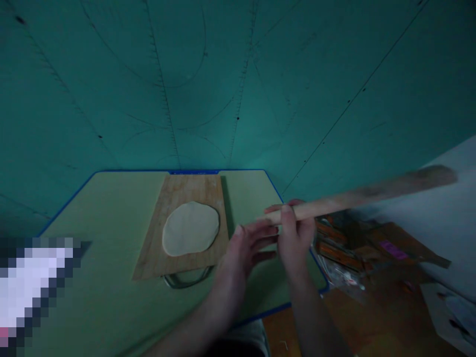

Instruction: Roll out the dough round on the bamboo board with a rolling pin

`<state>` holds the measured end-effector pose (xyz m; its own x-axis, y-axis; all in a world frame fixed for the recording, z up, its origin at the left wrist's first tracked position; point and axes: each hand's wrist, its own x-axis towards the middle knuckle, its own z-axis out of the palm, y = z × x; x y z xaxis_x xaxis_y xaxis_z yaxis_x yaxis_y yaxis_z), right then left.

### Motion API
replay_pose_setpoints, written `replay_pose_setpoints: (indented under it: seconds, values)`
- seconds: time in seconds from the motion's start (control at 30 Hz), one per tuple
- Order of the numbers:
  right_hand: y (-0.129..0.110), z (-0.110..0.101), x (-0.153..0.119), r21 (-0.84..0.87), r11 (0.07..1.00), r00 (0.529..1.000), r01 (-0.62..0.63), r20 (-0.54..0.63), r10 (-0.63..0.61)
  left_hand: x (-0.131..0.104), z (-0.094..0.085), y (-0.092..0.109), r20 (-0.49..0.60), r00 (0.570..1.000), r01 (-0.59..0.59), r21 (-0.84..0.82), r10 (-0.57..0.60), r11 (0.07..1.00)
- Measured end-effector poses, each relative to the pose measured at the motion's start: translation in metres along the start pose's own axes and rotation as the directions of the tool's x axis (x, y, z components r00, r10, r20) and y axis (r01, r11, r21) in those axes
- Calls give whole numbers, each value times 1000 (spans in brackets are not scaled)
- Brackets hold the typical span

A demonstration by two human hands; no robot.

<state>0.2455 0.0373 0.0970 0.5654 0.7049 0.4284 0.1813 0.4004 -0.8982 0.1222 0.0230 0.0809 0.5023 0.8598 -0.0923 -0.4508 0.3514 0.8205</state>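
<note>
My left grip (241,250) is near me, with its fingers held apart, wide and loose. Its fingertips are right by the end of the rolling pin (357,196), but I cannot tell if they touch it. My right grip (295,238) is closed around the wooden pin close to that same end, with my thumb on top. The pin is up in the air, past the right side of the desk (104,213). Most of it sticks out to my right, and its far end tips up a bit and looks blurry.

Low on my right is a brown floor (386,317). At the left edge, a bright thing (33,282) is all made of blocky squares, so I cannot tell what it is.

On the pale green desk, a bent metal handle (189,284) pokes out from the near side of the wooden board (197,188). The board lies flat, to the left of my grips. The dough (191,229) lies flat on it, thin and white, in a bumpy round shape. There is bare wood all around it.

To the right of the desk and lower down, I see a clear plastic bag (345,277) and some brown cardboard (412,238) with a purple patch (393,249). The desk has a blue edge. Behind it is a big green wall (208,99) with thin dark lines and spots.
</note>
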Motion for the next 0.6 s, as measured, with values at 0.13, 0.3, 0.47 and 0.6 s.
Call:
replay_pose_setpoints:
  seconds: [0.13,0.3,0.47,0.6]
  values:
    - [-9,9,-9,-212,975,992,-69,93,90,-22,-34,35,-169,980,-53,301,108,952]
    - [-14,28,-52,-407,904,705,130,679,205,-21,-58,59,-280,919,-118,480,279,870]
    - [16,23,-65,-500,804,682,321,711,170,-19,-73,90,-612,714,-162,329,340,931]
    - [53,2,-53,-559,636,574,532,790,215,-18,-86,114,-699,652,-88,313,292,946]
